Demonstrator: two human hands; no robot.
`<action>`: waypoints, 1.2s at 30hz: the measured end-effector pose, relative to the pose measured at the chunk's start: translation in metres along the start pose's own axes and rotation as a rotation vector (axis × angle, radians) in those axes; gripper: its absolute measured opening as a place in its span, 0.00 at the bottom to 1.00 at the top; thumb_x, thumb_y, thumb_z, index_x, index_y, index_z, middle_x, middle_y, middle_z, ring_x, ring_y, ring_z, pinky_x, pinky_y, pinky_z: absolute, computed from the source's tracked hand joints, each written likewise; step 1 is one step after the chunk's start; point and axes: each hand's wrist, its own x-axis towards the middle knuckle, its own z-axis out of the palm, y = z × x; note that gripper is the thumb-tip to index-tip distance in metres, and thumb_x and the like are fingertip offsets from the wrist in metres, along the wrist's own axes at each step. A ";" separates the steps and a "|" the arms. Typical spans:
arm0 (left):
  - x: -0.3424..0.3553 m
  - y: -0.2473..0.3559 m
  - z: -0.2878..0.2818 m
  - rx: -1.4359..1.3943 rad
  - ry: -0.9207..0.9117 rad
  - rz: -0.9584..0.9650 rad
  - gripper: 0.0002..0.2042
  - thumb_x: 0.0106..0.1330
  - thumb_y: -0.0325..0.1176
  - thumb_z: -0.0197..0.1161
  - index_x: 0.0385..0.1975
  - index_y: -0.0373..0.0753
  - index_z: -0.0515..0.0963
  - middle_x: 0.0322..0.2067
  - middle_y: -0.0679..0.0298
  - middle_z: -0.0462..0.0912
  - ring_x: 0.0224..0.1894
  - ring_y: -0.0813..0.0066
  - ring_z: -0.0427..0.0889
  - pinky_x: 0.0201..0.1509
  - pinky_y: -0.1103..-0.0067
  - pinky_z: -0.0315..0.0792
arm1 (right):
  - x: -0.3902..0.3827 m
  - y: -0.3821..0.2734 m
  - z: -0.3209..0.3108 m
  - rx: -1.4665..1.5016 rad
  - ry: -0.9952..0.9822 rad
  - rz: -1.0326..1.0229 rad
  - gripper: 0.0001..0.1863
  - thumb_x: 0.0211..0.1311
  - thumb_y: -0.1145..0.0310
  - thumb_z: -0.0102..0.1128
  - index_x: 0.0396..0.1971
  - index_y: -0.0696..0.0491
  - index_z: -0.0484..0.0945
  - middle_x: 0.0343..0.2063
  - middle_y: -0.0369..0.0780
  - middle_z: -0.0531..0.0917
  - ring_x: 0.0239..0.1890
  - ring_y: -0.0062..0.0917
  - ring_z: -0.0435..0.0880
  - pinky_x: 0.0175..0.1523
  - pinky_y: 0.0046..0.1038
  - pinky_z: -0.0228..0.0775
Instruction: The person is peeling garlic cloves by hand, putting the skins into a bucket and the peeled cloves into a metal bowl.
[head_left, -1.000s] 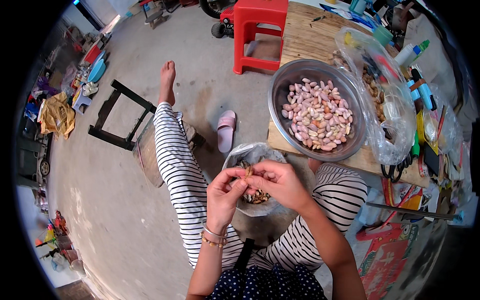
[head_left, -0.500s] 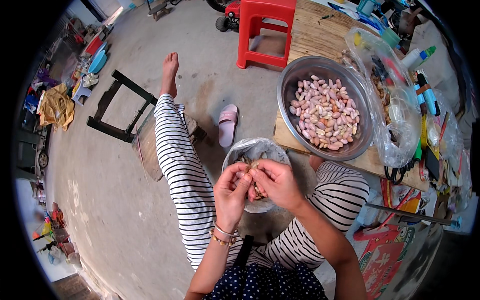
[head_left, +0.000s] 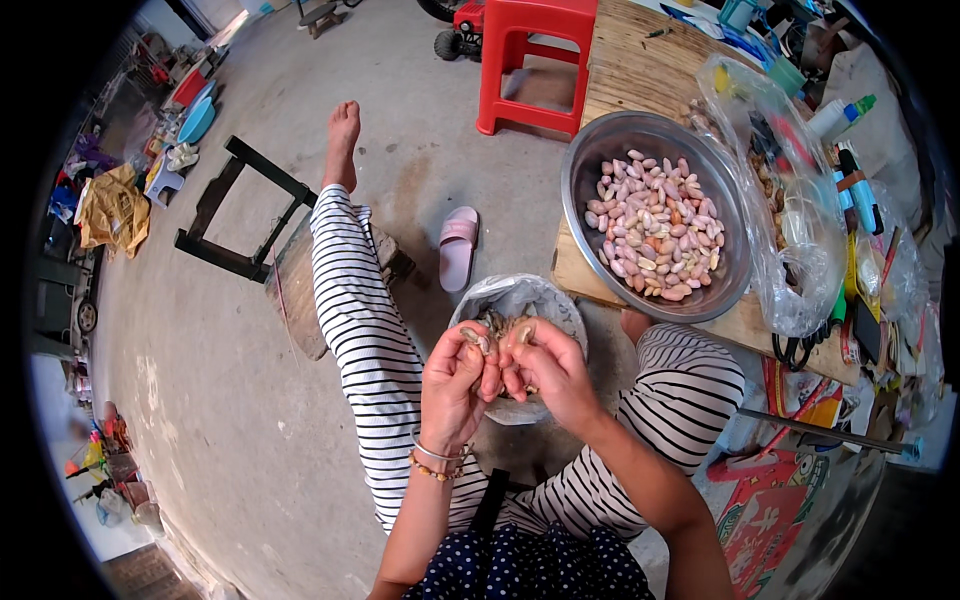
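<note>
My left hand (head_left: 455, 385) pinches an opened piece of peanut shell (head_left: 478, 341) between thumb and fingers. Close beside it, my right hand (head_left: 557, 378) grips another piece of shell (head_left: 522, 336); whether kernels sit inside either piece I cannot tell. Both hands hover over a bin lined with a pale plastic bag (head_left: 565, 305), which has shells (head_left: 497, 322) in it and is partly hidden by my hands. To the right, a steel bowl (head_left: 738, 255) of shelled pink peanuts (head_left: 660, 225) rests on the wooden table.
The wooden table (head_left: 625, 75) also carries a clear plastic bag (head_left: 770, 200) with contents. A red stool (head_left: 535, 60) stands beyond the bin. Left of my outstretched leg is a low wooden chair (head_left: 240, 205). A pink slipper (head_left: 458, 250) lies on the concrete floor.
The fingertips, which met around one peanut, have drawn apart, and the shell is now split with a piece in each hand. The left hand has shifted slightly left.
</note>
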 end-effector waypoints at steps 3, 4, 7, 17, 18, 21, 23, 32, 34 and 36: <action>-0.003 0.004 -0.003 0.162 0.030 -0.020 0.09 0.68 0.28 0.49 0.45 0.34 0.69 0.28 0.64 0.73 0.18 0.84 0.66 0.21 0.89 0.61 | 0.002 -0.006 -0.001 -0.079 -0.003 0.001 0.06 0.63 0.71 0.51 0.27 0.57 0.69 0.15 0.30 0.70 0.15 0.09 0.66 0.18 0.12 0.54; -0.003 0.003 -0.008 0.212 -0.026 -0.007 0.11 0.66 0.28 0.52 0.46 0.33 0.70 0.29 0.63 0.75 0.18 0.83 0.68 0.21 0.88 0.62 | 0.002 -0.008 -0.003 -0.127 -0.007 0.007 0.07 0.63 0.71 0.52 0.26 0.56 0.69 0.15 0.30 0.70 0.15 0.08 0.66 0.17 0.12 0.53; -0.006 -0.001 -0.006 0.304 -0.071 -0.003 0.11 0.66 0.25 0.52 0.46 0.32 0.71 0.26 0.65 0.75 0.20 0.83 0.70 0.21 0.88 0.64 | 0.005 -0.005 -0.008 -0.181 -0.039 0.044 0.10 0.61 0.69 0.55 0.23 0.55 0.69 0.14 0.29 0.70 0.14 0.07 0.64 0.16 0.12 0.51; -0.007 -0.006 -0.006 0.263 -0.015 0.015 0.11 0.65 0.30 0.55 0.44 0.32 0.72 0.26 0.64 0.76 0.18 0.82 0.69 0.19 0.88 0.62 | 0.004 -0.013 -0.016 -0.153 -0.105 0.163 0.08 0.61 0.71 0.54 0.26 0.58 0.72 0.14 0.31 0.72 0.13 0.09 0.66 0.16 0.12 0.54; -0.007 -0.005 -0.004 0.258 -0.011 0.017 0.11 0.65 0.30 0.54 0.44 0.32 0.71 0.26 0.64 0.76 0.17 0.82 0.69 0.19 0.88 0.62 | 0.003 -0.015 -0.014 -0.159 -0.099 0.147 0.07 0.61 0.71 0.54 0.27 0.59 0.73 0.14 0.31 0.72 0.14 0.09 0.67 0.17 0.12 0.55; -0.007 -0.001 0.002 0.230 -0.005 0.017 0.10 0.66 0.30 0.53 0.44 0.32 0.70 0.24 0.66 0.74 0.17 0.82 0.68 0.18 0.88 0.61 | -0.002 -0.016 -0.009 -0.143 -0.061 0.078 0.06 0.61 0.73 0.54 0.31 0.61 0.74 0.17 0.32 0.73 0.16 0.10 0.69 0.19 0.12 0.59; -0.009 0.000 0.004 0.191 -0.009 0.009 0.10 0.67 0.30 0.51 0.44 0.32 0.70 0.23 0.66 0.74 0.17 0.82 0.68 0.18 0.88 0.61 | -0.007 -0.018 -0.004 -0.122 -0.047 0.030 0.05 0.61 0.75 0.54 0.34 0.61 0.74 0.19 0.33 0.74 0.18 0.10 0.70 0.21 0.12 0.62; -0.015 0.013 0.028 0.196 -0.076 0.060 0.12 0.65 0.31 0.55 0.44 0.31 0.70 0.26 0.63 0.75 0.16 0.81 0.69 0.18 0.87 0.64 | -0.020 -0.046 0.011 -0.320 0.010 -0.307 0.03 0.57 0.79 0.56 0.32 0.60 0.75 0.27 0.35 0.77 0.21 0.13 0.76 0.24 0.13 0.65; -0.015 0.015 0.034 0.191 -0.108 0.052 0.12 0.65 0.31 0.55 0.44 0.31 0.70 0.26 0.63 0.75 0.16 0.81 0.69 0.18 0.88 0.64 | -0.031 -0.080 0.010 -0.476 0.133 -0.458 0.03 0.55 0.81 0.58 0.30 0.60 0.76 0.30 0.36 0.76 0.21 0.13 0.75 0.24 0.14 0.66; -0.015 0.013 0.035 0.188 -0.119 0.030 0.12 0.65 0.30 0.55 0.45 0.31 0.71 0.25 0.63 0.75 0.15 0.82 0.69 0.17 0.88 0.63 | -0.034 -0.117 0.002 -0.622 0.274 -0.645 0.05 0.55 0.80 0.58 0.32 0.60 0.77 0.31 0.37 0.77 0.21 0.13 0.74 0.24 0.14 0.68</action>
